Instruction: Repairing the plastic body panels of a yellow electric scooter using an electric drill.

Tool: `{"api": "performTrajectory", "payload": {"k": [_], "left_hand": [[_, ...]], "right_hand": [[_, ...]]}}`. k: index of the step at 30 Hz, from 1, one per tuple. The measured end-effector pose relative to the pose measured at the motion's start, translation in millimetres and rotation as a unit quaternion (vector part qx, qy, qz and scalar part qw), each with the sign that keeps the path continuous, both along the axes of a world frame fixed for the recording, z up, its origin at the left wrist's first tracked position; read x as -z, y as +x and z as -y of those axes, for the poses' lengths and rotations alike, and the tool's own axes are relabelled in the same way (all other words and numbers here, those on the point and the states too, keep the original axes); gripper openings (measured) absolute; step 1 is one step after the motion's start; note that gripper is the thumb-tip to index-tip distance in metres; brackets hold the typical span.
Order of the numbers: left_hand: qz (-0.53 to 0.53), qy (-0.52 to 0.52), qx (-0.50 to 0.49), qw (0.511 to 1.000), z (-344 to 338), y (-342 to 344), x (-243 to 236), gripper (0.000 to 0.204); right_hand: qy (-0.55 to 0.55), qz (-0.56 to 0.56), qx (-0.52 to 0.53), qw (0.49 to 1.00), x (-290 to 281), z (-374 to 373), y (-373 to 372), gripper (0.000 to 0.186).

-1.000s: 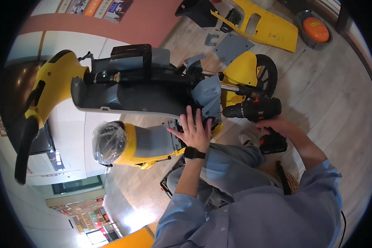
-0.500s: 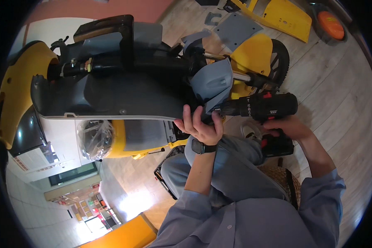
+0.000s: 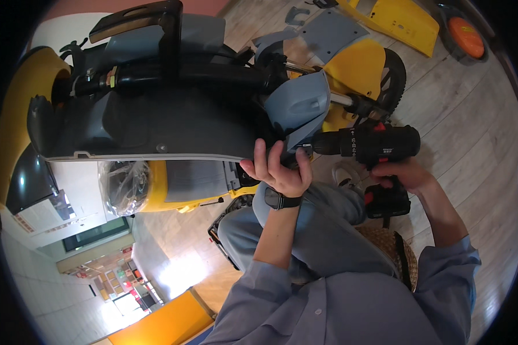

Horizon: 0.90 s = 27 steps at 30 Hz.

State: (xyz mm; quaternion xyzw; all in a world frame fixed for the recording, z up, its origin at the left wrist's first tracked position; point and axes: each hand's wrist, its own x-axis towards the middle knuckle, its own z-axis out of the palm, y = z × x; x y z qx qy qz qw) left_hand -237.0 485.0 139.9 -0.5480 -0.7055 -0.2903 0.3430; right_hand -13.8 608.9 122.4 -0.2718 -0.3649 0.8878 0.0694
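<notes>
In the head view, a yellow and dark grey scooter fills the upper left and upper middle of the frame, its long dark panel (image 3: 184, 129) running across toward the centre. At the panel's right end, just above the middle, sits a grey-blue plastic piece (image 3: 299, 103), with a yellow fender (image 3: 360, 66) and a black wheel (image 3: 394, 86) to its upper right.

The left hand (image 3: 285, 175), with a black watch (image 3: 277, 199) on its wrist, is at the centre of the frame. Its fingers are spread and slightly bent, the tips at the panel's lower edge near the grey-blue piece; whether they pinch anything cannot be told.

The right hand (image 3: 406, 172), right of centre, has its fingers wrapped around the grip of a black and red drill (image 3: 380, 144). The drill points left, its front end close to the left hand and the lower corner of the grey-blue piece; contact at the tip is too small to make out.

A flat grey plate (image 3: 332, 34) and a yellow panel (image 3: 408, 26) lie on the floor (image 3: 466, 149) at the top, and an orange object (image 3: 465, 37) sits in a dark tray (image 3: 450, 46) at upper right. A clear plastic wrap (image 3: 124, 187) covers a dark rounded part at left.
</notes>
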Motion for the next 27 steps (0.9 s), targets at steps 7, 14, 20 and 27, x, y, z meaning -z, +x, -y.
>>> {"api": "performTrajectory", "payload": {"k": [7, 14, 20, 27], "left_hand": [[0.009, 0.022, 0.011, 1.0, 1.4, -1.0, 3.2, 0.038], [0.007, 0.024, 0.011, 1.0, 3.1, -2.5, 5.6, 0.039], [0.01, -0.004, 0.018, 1.0, 5.3, -5.1, 6.8, 0.043], [0.023, 0.079, 0.093, 0.992, 0.9, -16.1, 17.7, 0.045]], "right_hand": [[-0.01, 0.002, 0.007, 1.0, 2.9, 1.0, 0.7, 0.026], [0.001, 0.008, 0.002, 1.0, -3.6, -0.1, -1.6, 0.026], [0.036, 0.046, -0.048, 0.997, -23.4, -24.9, 0.3, 0.024], [0.093, 0.074, -0.083, 0.989, -48.0, -54.6, -13.2, 0.018]]}}
